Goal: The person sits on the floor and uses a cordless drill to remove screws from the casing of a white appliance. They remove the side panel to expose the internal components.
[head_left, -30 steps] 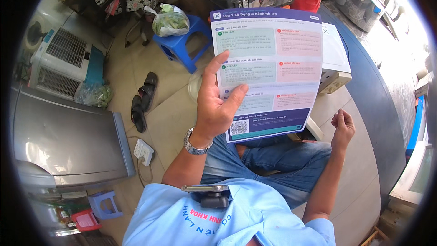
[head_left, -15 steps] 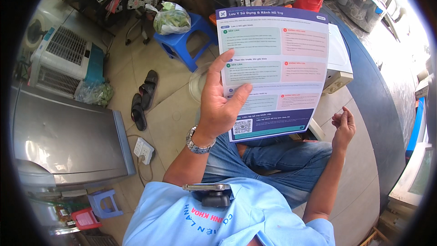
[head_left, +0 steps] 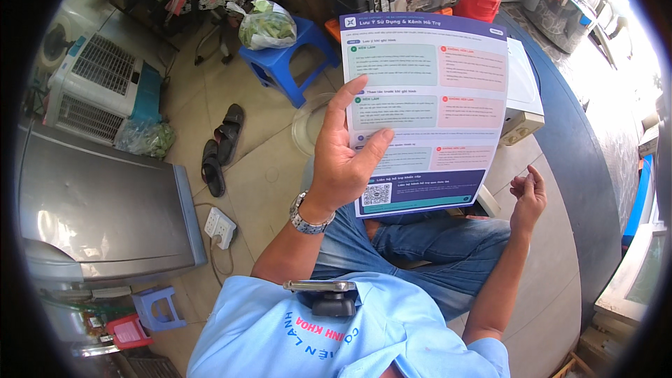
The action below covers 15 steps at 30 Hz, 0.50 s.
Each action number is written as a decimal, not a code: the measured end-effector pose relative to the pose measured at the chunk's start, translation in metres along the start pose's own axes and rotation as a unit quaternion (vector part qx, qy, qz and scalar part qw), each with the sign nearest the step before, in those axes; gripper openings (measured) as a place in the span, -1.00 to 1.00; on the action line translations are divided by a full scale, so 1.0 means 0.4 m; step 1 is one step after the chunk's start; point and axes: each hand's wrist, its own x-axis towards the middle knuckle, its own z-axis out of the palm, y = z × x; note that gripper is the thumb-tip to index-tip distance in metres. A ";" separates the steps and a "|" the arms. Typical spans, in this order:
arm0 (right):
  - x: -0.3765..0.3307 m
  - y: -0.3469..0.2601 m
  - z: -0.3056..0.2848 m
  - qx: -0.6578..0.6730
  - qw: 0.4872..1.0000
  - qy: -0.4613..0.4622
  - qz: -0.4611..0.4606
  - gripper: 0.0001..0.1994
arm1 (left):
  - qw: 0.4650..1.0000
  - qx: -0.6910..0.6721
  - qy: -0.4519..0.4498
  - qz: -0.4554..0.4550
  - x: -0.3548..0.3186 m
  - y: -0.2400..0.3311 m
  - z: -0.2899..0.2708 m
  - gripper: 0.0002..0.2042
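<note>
Purple and white, the printed sheet stands at the upper centre of the head view, its printed face turned toward the wearer. The left hand grips it at its left edge: thumb on the front, index finger along the edge, remaining fingers hidden behind the paper.

Status, as judged from this view: the sheet is lifted, spread flat and presented face-on; that stage appears complete. Not done: the sheet is neither set down nor supported by the right hand. How much of the page has been read cannot be determined.

The right hand is raised at the right of the frame, apart from the sheet. Its fingers are part-curled and no item shows in them; whether they are fully closed cannot be told.

Adjacent items: a steel wristwatch on the left wrist; blue jeans below the sheet; a white appliance partly behind its right edge. At upper centre, left of the sheet, a blue stool carries bagged greens. Black sandals lie on the tiled floor, left of centre.
</note>
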 end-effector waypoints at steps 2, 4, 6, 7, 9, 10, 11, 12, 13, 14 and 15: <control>-0.002 -0.002 0.003 -0.005 1.000 -0.002 0.002 -0.75 | 1.000 0.001 0.001 0.000 0.000 0.000 0.000 -0.35; -0.002 -0.002 0.003 -0.010 1.000 -0.004 0.006 -0.75 | 1.000 -0.001 -0.001 0.003 -0.001 -0.004 -0.001 -0.35; -0.002 -0.002 0.003 -0.015 1.000 -0.006 0.010 -0.75 | 1.000 -0.003 -0.001 0.006 -0.001 -0.006 -0.001 -0.35; -0.001 -0.002 0.003 -0.014 1.000 -0.006 0.011 -0.75 | 1.000 -0.003 0.000 0.007 -0.001 -0.006 -0.001 -0.35; -0.002 0.000 0.003 -0.014 1.000 -0.006 0.013 -0.74 | 1.000 -0.003 0.003 0.007 -0.002 -0.007 0.000 -0.35; -0.002 0.001 0.003 -0.019 1.000 -0.006 0.012 -0.74 | 1.000 -0.003 0.004 0.005 -0.002 -0.008 0.000 -0.35; -0.002 0.002 0.003 -0.024 1.000 -0.005 0.012 -0.74 | 1.000 -0.002 0.006 0.003 -0.003 -0.008 0.000 -0.36; -0.002 0.003 0.003 -0.029 0.999 -0.005 0.011 -0.74 | 1.000 -0.002 0.004 0.003 -0.003 -0.008 -0.001 -0.36; -0.002 0.001 0.005 -0.032 0.999 -0.004 0.011 -0.74 | 1.000 -0.002 0.003 0.003 -0.002 -0.009 -0.001 -0.36; -0.004 -0.002 0.007 -0.034 0.999 -0.004 0.012 -0.74 | 1.000 -0.001 0.002 0.002 -0.002 -0.008 -0.002 -0.36; -0.004 -0.004 0.009 -0.036 0.999 -0.004 0.012 -0.74 | 1.000 -0.002 0.002 0.001 -0.003 -0.008 -0.002 -0.36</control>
